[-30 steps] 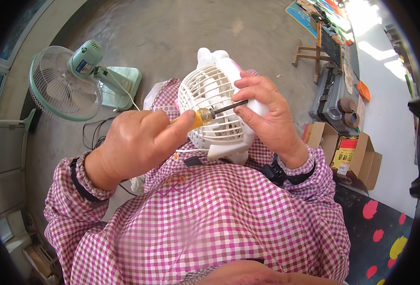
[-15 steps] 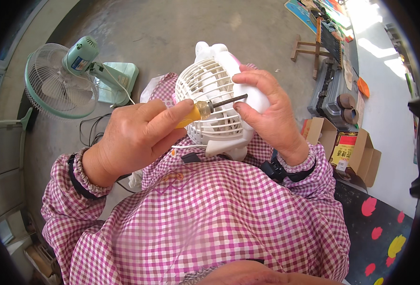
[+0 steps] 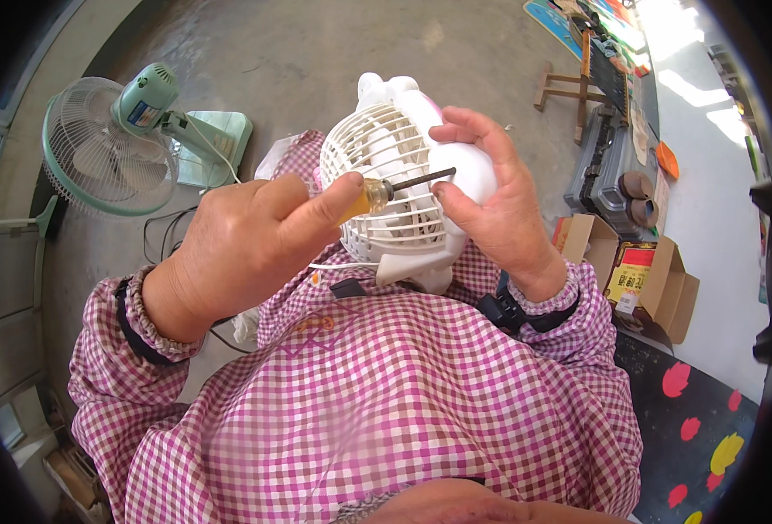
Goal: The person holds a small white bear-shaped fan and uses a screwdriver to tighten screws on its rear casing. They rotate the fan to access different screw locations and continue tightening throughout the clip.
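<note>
A small white fan (image 3: 386,236) with a slatted grille and rounded white casing rests on my lap, tilted. My left hand (image 3: 246,244) is wrapped round the yellow, clear-ended handle of a screwdriver (image 3: 421,179). Its dark shaft lies across the grille and points right, its tip at the white casing beside my right thumb. My right hand (image 3: 499,201) grips the right side of that casing, fingers over the top edge. A white cord runs from under the fan, passing near my left hand.
A mint-green standing fan (image 3: 198,148) lies at the left, with black cables (image 3: 159,231) on the concrete floor. At the right are a wooden stool (image 3: 560,96), grey cases (image 3: 604,183), an open cardboard box (image 3: 665,297) and a dark painted board (image 3: 691,402).
My hands, the screwdriver and the small fan have shifted slightly up and left in the view. The screwdriver is still held at the casing.
</note>
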